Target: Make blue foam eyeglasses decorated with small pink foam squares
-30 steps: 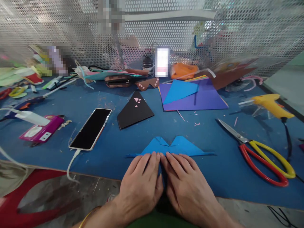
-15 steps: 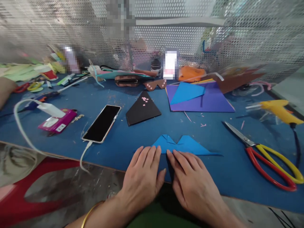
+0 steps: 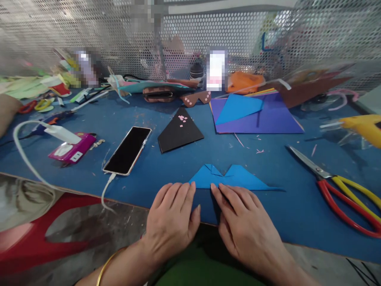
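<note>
A folded piece of blue paper [image 3: 238, 177] lies flat near the table's front edge, with two humps along its top and a thin point at its right end. My left hand [image 3: 172, 214] rests palm down at its lower left, fingers stretched out and the index fingertip on the edge. Over the middle of the lower edge lies my right hand [image 3: 245, 218], its fingers extended and pressing the fold. Neither hand grips anything. Beyond the paper sits a black folded paper [image 3: 178, 137] with small pink squares on it.
Red-and-yellow-handled scissors [image 3: 324, 174] lie open at right, below a yellow glue gun [image 3: 361, 125]. A phone [image 3: 127, 151] on a white cable is at left, beside a magenta power bank-like box [image 3: 74, 147]. Purple sheets [image 3: 279, 115] lie behind; another person's arm [image 3: 7, 113] shows far left.
My left hand has slid slightly left along the paper's lower edge, widening the gap between the hands. My right hand stays pressed on the fold. The camera view has shifted a little.
</note>
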The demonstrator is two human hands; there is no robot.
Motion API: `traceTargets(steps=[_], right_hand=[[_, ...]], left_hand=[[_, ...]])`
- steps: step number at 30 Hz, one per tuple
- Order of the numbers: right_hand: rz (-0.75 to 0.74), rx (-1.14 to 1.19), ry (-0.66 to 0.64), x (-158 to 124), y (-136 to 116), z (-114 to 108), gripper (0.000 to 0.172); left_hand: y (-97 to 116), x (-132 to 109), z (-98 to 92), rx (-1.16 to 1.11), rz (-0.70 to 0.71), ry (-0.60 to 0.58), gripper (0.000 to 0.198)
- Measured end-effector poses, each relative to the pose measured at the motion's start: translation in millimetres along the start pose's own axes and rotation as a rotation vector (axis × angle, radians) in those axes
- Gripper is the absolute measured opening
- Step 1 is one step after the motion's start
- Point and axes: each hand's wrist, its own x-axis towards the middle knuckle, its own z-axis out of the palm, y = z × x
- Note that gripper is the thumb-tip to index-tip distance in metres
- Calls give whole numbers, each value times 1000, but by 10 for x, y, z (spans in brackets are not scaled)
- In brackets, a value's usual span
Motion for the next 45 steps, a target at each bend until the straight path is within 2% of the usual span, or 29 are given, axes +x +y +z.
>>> traceTargets(steps=[7, 11, 16, 22, 26, 31, 34, 36, 39, 42, 45], right_hand=[[4, 23, -5, -13, 16, -12, 49], [3, 17, -7, -18, 16, -11, 50], [-4, -1, -17, -25, 15, -11, 51], [-14, -18, -7, -16, 18, -9, 50], [-24, -20, -12, -14, 20, -18, 51], [-23, -15, -15, -11, 16, -14, 51], [-30, -27, -10, -7, 12, -8, 51], [-35, -41, -6, -7, 9, -6, 51], [-34, -47, -6, -9, 3, -7, 51], [-25, -36, -4, -12, 0, -11, 50], [-25, -27, -4, -12, 2, -13, 49]], left_hand=[[36, 84, -12, 48, 100, -3, 38], [-26, 54, -27, -2, 62, 4, 36], [-147, -46, -115, 78, -16, 49, 32], [-177, -42, -115, 80, 54, 30, 32], [-246, -45, -68, -29, 60, 53, 31], [-389, -182, -77, -197, -48, 36, 33], [-335, -244, -69, -141, -139, 112, 40], [-234, -235, -48, -97, -100, 151, 43], [-62, -160, 4, -111, 9, 66, 46], [45, -89, 65, -135, -16, -11, 53], [63, -90, 118, -132, -42, 7, 53]])
